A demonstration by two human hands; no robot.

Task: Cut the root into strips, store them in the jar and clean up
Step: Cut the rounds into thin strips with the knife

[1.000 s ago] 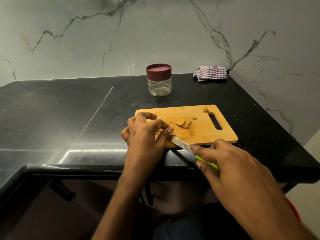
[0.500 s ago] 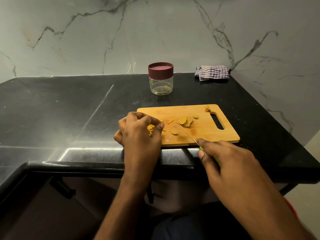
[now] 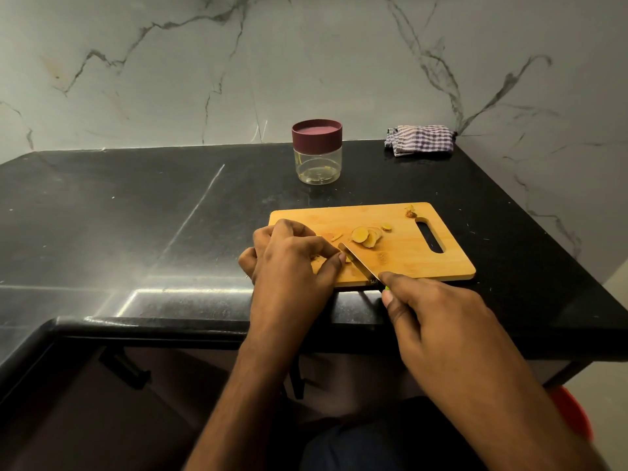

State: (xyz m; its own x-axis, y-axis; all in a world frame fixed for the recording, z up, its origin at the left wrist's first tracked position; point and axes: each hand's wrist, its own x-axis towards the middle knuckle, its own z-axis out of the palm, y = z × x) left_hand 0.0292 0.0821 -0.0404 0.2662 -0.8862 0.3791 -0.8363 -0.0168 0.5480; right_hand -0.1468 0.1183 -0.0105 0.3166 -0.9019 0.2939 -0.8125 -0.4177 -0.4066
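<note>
Between both hands (image 3: 292,263) (image 3: 438,321), root piece (image 3: 347,259) on board (image 3: 424,263).

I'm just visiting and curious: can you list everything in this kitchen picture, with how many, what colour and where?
cutting board: one, light wood with a handle slot, near the counter's front edge.
root slices: a small pile plus a few scattered bits, yellow-orange, on the board.
knife: one, silver blade, green handle mostly hidden, blade over the board.
jar: one, clear with a maroon lid on, behind the board.
cloth: one, purple-and-white check, folded at the back against the wall.
counter: one, black stone.
wall: grey marble, dark veins.
left hand: pinches a root piece on the board.
right hand: grips the knife handle.
</note>
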